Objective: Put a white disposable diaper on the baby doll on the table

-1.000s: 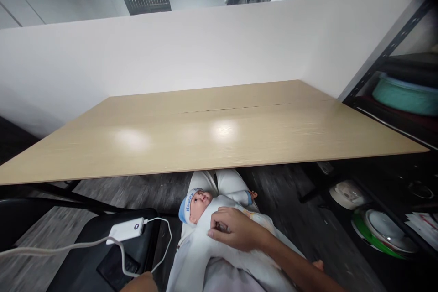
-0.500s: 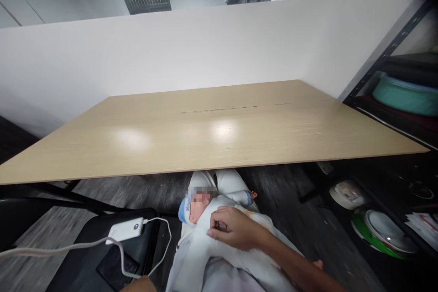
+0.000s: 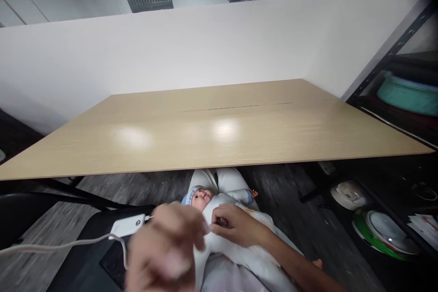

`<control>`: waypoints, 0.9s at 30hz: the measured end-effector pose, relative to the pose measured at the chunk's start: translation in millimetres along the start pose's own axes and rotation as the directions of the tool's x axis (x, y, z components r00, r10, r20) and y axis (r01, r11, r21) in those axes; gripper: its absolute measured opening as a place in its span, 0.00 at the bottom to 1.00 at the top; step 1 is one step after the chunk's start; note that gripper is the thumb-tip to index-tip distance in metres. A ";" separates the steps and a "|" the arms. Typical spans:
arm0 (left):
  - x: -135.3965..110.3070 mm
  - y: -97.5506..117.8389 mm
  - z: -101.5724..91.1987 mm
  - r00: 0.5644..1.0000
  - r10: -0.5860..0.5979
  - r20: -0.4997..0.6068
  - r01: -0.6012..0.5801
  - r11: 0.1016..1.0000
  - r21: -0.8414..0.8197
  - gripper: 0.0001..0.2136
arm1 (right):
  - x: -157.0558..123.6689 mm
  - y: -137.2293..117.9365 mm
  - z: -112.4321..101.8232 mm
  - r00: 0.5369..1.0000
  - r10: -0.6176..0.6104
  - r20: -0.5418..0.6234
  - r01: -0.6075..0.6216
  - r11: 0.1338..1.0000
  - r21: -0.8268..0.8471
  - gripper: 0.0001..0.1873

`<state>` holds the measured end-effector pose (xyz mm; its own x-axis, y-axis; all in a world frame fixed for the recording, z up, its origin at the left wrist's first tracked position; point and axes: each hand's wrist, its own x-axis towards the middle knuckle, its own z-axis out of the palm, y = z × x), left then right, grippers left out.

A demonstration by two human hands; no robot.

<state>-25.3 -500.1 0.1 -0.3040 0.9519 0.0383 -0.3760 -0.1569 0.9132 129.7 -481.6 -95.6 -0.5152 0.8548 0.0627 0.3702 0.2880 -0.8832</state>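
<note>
A baby doll (image 3: 212,202) in a white outfit with blue cuffs and a blue-and-white cap (image 3: 189,197) lies on its back across my lap, below the table edge. My right hand (image 3: 236,226) rests on the doll's chest, fingers curled toward the thumb. Whatever sits in that curl, if anything, is too small or hidden to name. Close to the camera, my left hand (image 3: 167,248) is raised in front of the doll's left-hand side in the picture. Motion smears its fingers, and it covers part of the doll's body.
A wooden table (image 3: 205,139) spans the view ahead, against a white partition (image 3: 205,50). On a black chair (image 3: 78,260) at the left lie a white power bank (image 3: 127,226) with a cable and a dark phone-like slab (image 3: 114,262). Shelves at the right hold a teal basin (image 3: 410,93) and dishware.
My left hand has risen from the bottom edge into the middle foreground. The doll's head has turned or shifted slightly upward in view. My right hand stays on its chest.
</note>
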 end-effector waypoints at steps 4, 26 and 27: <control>-9.7 -9.0 -7.2 0.979 -0.125 0.163 0.137 0.988 -0.066 0.17 | -1.1 5.9 -3.3 0.996 0.001 -0.094 0.007 0.997 0.082 0.12; -18.1 -37.4 -10.6 0.967 -0.254 -0.010 0.252 0.962 -0.100 0.18 | -21.8 -89.0 -23.8 0.534 -0.541 -0.649 0.334 0.841 -0.426 0.18; -19.2 -37.1 -10.5 0.972 -0.233 -0.013 0.231 0.969 -0.083 0.17 | -21.8 -89.3 -22.1 0.536 -0.538 -0.650 0.333 0.843 -0.423 0.19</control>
<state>-14.7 -515.4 -38.8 -0.2192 0.9589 -0.1804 -0.5071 0.0460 0.8606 125.0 -516.4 -7.8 0.0273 0.5840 0.8113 0.4669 0.7102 -0.5269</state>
